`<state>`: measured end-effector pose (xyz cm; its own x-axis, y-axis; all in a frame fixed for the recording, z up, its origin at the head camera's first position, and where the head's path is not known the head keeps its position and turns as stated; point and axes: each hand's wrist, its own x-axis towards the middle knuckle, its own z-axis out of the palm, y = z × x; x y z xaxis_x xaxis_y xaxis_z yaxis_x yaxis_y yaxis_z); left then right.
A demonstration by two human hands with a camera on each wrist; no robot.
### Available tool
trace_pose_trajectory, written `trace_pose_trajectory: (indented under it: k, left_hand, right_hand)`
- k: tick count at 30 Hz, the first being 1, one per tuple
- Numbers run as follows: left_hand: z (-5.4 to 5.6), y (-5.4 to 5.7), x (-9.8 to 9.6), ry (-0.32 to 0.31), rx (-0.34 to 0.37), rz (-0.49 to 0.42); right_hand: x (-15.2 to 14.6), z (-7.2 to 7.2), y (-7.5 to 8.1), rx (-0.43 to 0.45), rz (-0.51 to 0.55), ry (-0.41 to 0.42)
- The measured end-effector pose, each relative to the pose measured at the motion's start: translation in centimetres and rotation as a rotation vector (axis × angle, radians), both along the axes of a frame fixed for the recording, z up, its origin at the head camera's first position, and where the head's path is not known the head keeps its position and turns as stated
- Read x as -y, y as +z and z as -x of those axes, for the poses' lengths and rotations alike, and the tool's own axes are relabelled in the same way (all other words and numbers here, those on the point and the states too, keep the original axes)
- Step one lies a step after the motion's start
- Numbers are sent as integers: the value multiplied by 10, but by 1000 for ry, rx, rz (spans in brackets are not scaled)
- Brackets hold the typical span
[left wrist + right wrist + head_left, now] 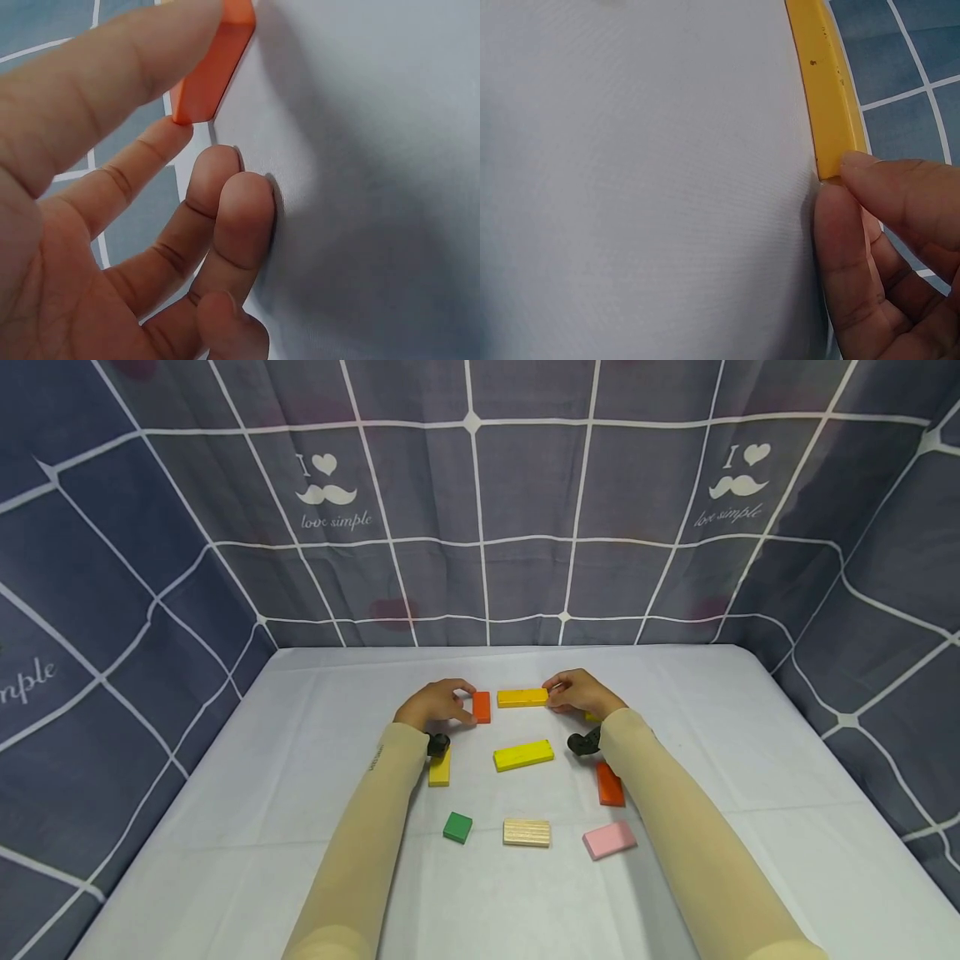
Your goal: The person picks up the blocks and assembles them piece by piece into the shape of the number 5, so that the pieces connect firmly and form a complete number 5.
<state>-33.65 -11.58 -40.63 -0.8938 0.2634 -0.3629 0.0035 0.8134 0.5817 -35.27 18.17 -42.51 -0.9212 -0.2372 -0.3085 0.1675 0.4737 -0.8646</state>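
Note:
At the far middle of the table, my left hand (437, 702) pinches a short orange block (482, 707) between thumb and forefinger. In the left wrist view the forefinger meets one end of that orange block (215, 75), the thumb overlaps its other end, and the remaining fingers curl beside it. To the right lies a long yellow-orange block (522, 698), a small gap away from the orange one. My right hand (583, 692) holds its right end with thumb and finger, close against the cloth. The right wrist view shows this yellow-orange block (829, 97) with small dark marks.
A yellow block (523, 756) lies between the forearms. Nearer are a green block (457, 827), a ridged wooden block (527, 832) and a pink block (609, 840). Another yellow block (439, 770) and an orange-red block (610, 785) sit partly under the wrists. Grid-patterned curtains (525, 585) surround the table.

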Motion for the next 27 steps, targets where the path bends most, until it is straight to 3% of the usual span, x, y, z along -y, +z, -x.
trace_pose_trajectory:
  k: [27]
  left_hand:
    - [1,-3,-11,-4,-14,0]
  right_hand:
    - [1,0,-1,-3,-2,2]
